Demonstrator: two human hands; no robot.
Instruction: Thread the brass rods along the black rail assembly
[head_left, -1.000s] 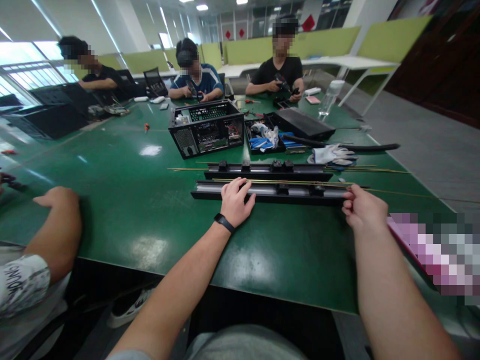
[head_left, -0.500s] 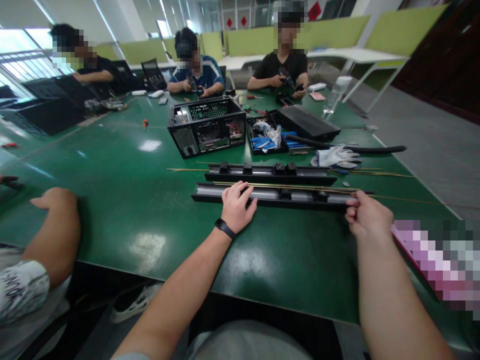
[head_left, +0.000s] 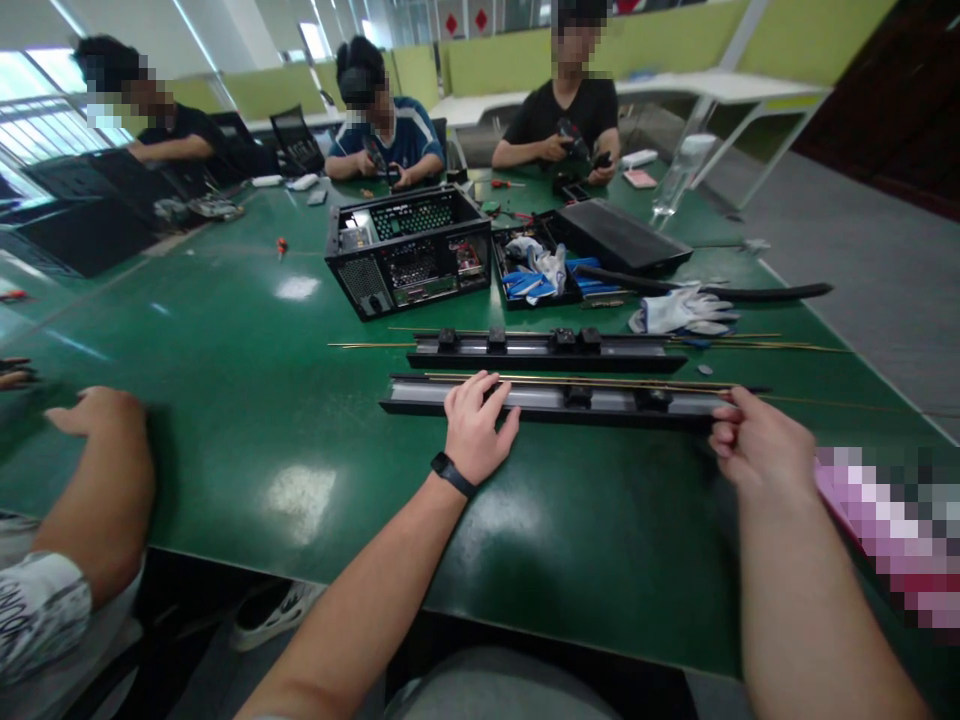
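The near black rail (head_left: pixel 420 395), a long channel with a pale strip inside, lies lengthwise in front of me. My left hand (head_left: pixel 480 425), a black band at its wrist, rests over this rail with fingers apart. Thin brass-coloured rods (head_left: pixel 600 381) run along the rail's far edge, passing by the left fingertips. At the rail's right end my right hand (head_left: pixel 765 435) is closed, thumb and forefinger pinching the rods. Small black blocks (head_left: pixel 652 399) sit in the channel. Just beyond lies a second black rail (head_left: pixel 525 357) with similar blocks and more thin rods.
Behind the rails stand an open computer case (head_left: pixel 409 255) and a black tray (head_left: pixel 517 292) with gloves. A white glove (head_left: pixel 686 312) and black tube (head_left: pixel 750 292) lie right of them. A co-worker's arm (head_left: pixel 105 460) rests at left; several people sit around the green table (head_left: pixel 225 400).
The view has shifted slightly, and the right hand appears a little farther right and lower. Both hands keep nearly the same places on the rail and rods.
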